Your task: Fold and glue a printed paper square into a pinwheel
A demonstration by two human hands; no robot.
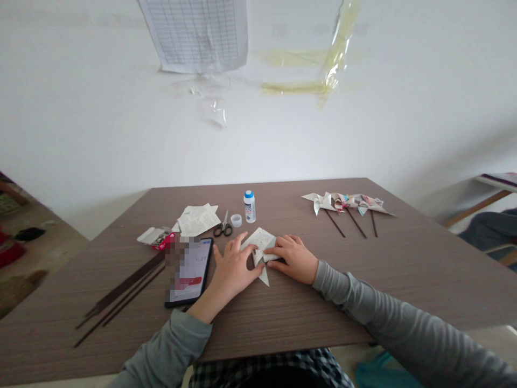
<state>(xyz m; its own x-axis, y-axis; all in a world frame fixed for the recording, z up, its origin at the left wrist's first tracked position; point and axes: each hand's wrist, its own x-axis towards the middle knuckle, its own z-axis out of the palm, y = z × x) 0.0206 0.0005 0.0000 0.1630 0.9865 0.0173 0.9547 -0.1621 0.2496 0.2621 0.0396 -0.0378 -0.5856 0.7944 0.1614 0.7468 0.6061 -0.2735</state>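
Left hand (232, 267): lies palm down on the bench (404, 269), fingers spread wide and open, closed on nothing, fingertips resting on the left side of the folded paper (262, 241). Right hand (294, 258): comes in from the opposite side, knuckles up, fingers half curled, tips set on the paper's right side; cannot tell whether pinching a flap or only pressing, with the thumb out of sight.

Folded paper: sits between the two hands and touches both, printed with small text, with one corner lifted toward the far side and one white point poking out toward the near edge, under the gap between the hands.

Phone (189, 272): lies flat just beside the left hand, on its outer side, screen lit. Scissors (223, 229): lie beyond the left hand, blades away, near but apart. White cap (236, 220): sits just beside the scissors, with the glue bottle (249, 206) upright right behind it. Printed paper pieces (197, 218): lie left of the scissors. Small open box (155, 237): rests by the phone's far corner. Dark sticks (121, 293): lie slantwise left of the phone. Paper pinwheels (347, 203): lie on the far right, well apart from both hands.
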